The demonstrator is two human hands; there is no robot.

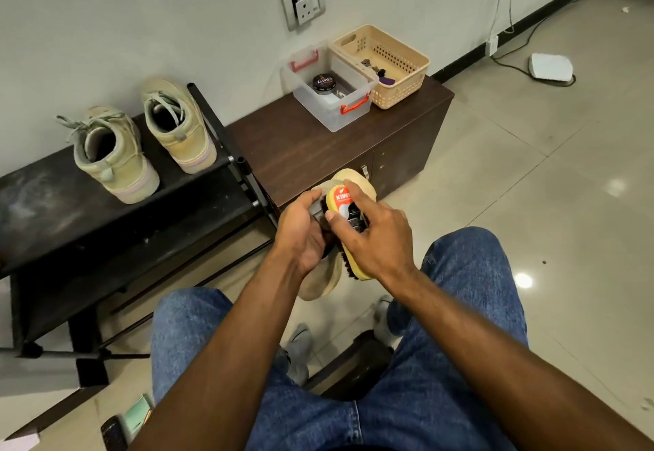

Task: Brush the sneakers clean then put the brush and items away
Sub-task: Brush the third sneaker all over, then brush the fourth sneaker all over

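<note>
Brush on shoe!
Right hand (371, 238) gripped the yellow "KIWI"-labelled brush (348, 217); left hand (300, 231) clutched the beige sneaker (323, 282), near the dark wooden cabinet (318, 146).

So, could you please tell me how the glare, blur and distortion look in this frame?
Head view: ceiling lights glare as bright spots on the glossy floor tiles; wide-angle distortion bends the wall and cabinet lines; both hands, left and right, and the brush are slightly soft, the label only partly legible.

Both hands hide most of the held sneaker (320, 284); the brush (348, 210) label is partly covered, unreadable.
</note>
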